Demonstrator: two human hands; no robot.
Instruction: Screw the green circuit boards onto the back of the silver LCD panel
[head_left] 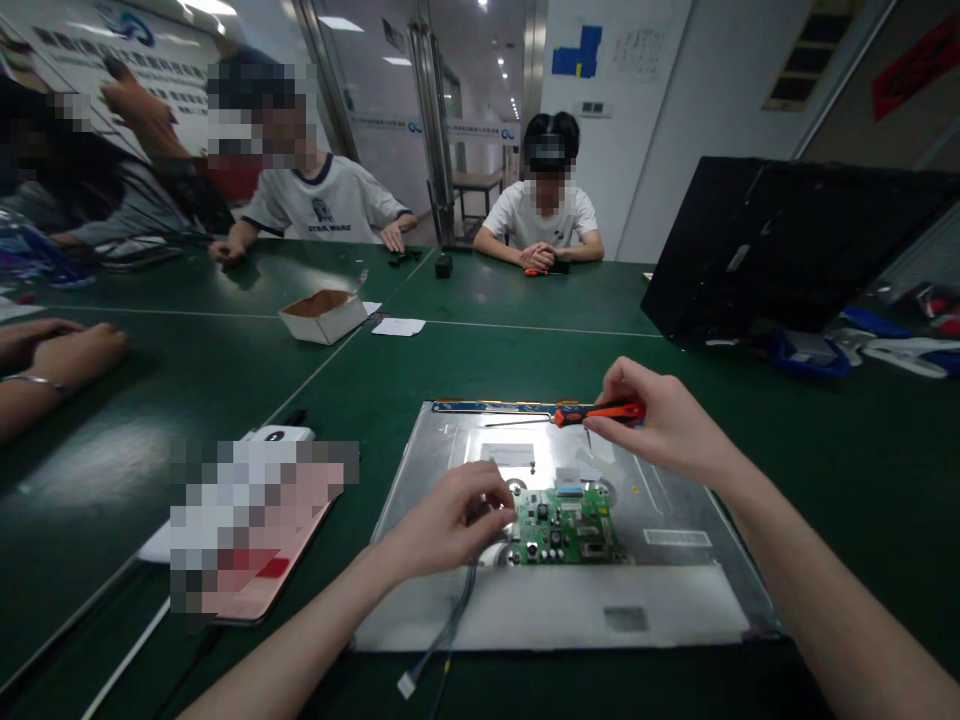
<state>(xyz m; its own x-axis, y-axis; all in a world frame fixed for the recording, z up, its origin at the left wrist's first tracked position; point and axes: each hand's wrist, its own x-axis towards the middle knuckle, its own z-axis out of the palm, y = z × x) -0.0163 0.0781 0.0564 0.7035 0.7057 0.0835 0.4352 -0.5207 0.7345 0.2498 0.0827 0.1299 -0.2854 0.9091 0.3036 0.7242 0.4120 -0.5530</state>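
Note:
A flat metal display panel (pixel 420 610) lies on the green table, with a green circuit board (pixel 562 525) on its back. My right hand (pixel 660 415) grips the orange and black handle of a screwdriver (pixel 574 415). Its thin shaft points left, above the panel's far part. At the board's left edge, my left hand (pixel 457 515) has its fingers curled together round the upper end of a dark cable (pixel 461 605). The fingers hide that end. From there the cable runs toward me, over the panel's near edge, to a white connector (pixel 406 684).
Left of the panel lie a phone in a pink case (pixel 300 535) and a white device (pixel 277 436). Beyond them is an open white box (pixel 322 318). A black monitor (pixel 780 245) stands at the right, beside blue-handled tools (pixel 911 352). Several people sit around the table.

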